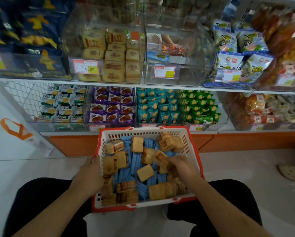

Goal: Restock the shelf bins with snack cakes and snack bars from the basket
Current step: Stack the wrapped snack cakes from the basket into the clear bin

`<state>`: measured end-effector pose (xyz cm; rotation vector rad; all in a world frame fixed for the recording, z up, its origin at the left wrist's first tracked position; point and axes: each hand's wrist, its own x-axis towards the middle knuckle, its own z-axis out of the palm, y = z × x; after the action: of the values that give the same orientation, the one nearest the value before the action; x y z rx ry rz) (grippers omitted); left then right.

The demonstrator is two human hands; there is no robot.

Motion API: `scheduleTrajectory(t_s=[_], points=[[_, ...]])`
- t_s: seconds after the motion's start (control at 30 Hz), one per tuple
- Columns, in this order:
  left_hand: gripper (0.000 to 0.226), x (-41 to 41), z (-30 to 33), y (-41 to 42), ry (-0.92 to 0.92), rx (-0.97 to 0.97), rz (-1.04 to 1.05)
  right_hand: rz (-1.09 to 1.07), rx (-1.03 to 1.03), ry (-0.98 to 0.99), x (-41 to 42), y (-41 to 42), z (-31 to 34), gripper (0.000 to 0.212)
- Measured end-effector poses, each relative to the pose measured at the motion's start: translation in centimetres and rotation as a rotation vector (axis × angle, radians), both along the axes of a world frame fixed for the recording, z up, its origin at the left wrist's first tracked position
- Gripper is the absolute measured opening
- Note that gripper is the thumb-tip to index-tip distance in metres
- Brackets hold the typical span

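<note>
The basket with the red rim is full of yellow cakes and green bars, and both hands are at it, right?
Not quite. The head view shows the bars are blue, not green. The rest holds: the basket has a red rim, tan-yellow cakes lie in it, and the left hand and right hand are both at it.

A red-and-yellow price tag is hanging on the front of the clear upper bin of tan snack cakes, far left of centre, and it is showing "8.00". To the far right, the blue-and-white snack bags are showing large lettering that is starting with "P", the rest blurred. Another price tag on the neighbouring clear bin and the small tags along the lower shelf edge are staying too blurred to read.
</note>
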<state>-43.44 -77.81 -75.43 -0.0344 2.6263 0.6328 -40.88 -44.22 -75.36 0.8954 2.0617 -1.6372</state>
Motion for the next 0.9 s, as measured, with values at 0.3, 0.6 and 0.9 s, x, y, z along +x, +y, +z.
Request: scheduleTrajectory(t_s=[0.3,0.6,0.9], points=[[0.021,-0.2,14.9,6.1,-0.055,0.899,0.235,0.013,-0.563,0.223,-0.2,-6.2,14.3,0.060],[0.023,0.5,20.2,7.2,0.058,1.112,0.273,0.068,-0.667,0.411,1.1,-9.2,20.0,0.051],[0.033,0.0,21.0,6.2,-0.076,1.302,0.295,0.093,-0.324,0.537,1.1,-9.9,21.8,0.029]])
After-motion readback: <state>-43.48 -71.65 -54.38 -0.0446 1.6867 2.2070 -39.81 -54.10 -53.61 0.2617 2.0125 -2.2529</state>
